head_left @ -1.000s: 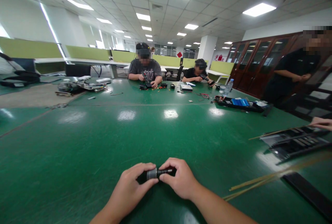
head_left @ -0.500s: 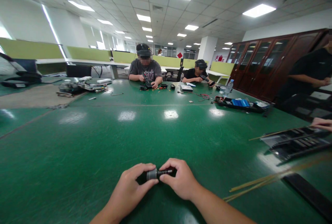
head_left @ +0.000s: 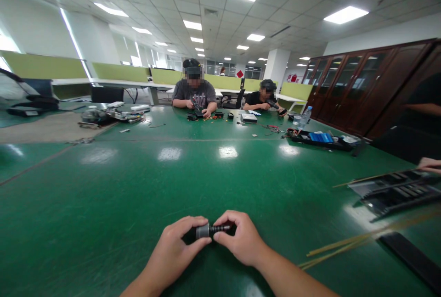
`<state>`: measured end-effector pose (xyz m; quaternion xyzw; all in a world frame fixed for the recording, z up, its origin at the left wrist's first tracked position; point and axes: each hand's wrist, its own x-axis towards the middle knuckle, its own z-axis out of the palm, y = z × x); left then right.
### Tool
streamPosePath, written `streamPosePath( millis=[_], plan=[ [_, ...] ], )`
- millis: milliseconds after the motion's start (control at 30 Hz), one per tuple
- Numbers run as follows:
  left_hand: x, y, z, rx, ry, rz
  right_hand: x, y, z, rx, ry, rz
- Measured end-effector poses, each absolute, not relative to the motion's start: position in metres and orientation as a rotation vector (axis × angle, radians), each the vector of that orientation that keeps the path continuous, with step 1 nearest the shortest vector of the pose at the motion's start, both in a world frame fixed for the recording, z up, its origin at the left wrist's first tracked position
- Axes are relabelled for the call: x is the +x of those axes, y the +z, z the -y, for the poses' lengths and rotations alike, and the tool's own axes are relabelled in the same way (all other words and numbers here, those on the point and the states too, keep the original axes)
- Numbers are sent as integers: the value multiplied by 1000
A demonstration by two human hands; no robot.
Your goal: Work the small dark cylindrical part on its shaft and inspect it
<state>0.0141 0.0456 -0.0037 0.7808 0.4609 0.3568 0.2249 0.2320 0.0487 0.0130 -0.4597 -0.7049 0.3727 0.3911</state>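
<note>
Low in the middle of the head view, both hands meet around a small grey-and-black cylindrical part with a thin ribbed shaft (head_left: 204,230). It lies level, its shaft pointing right. My left hand (head_left: 174,244) is closed round the thick grey end, thumb below and fingers above. My right hand (head_left: 241,237) pinches the thin dark shaft between thumb and fingertips. The fingers partly cover both ends, so its exact kind is unclear. Beneath the hands is the green table (head_left: 165,191).
At right are a black slotted frame (head_left: 396,191) by another person's hand (head_left: 429,165), yellowish thin rods (head_left: 339,245) and a black bar (head_left: 409,260). Farther off stand a black tray of parts (head_left: 317,138) and a water bottle (head_left: 305,116). Two people work across the table.
My hands keep the same hold on the cylindrical part. The view has shifted slightly, and the person standing at far right has moved mostly out of it.
</note>
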Motion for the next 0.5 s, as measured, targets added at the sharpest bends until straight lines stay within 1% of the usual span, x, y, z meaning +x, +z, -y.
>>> streamPosePath(
  millis=[500],
  plan=[
    [13,-4,-45,2158,1000,-1275,231,9,-50,-1207,963,1789]
  ],
)
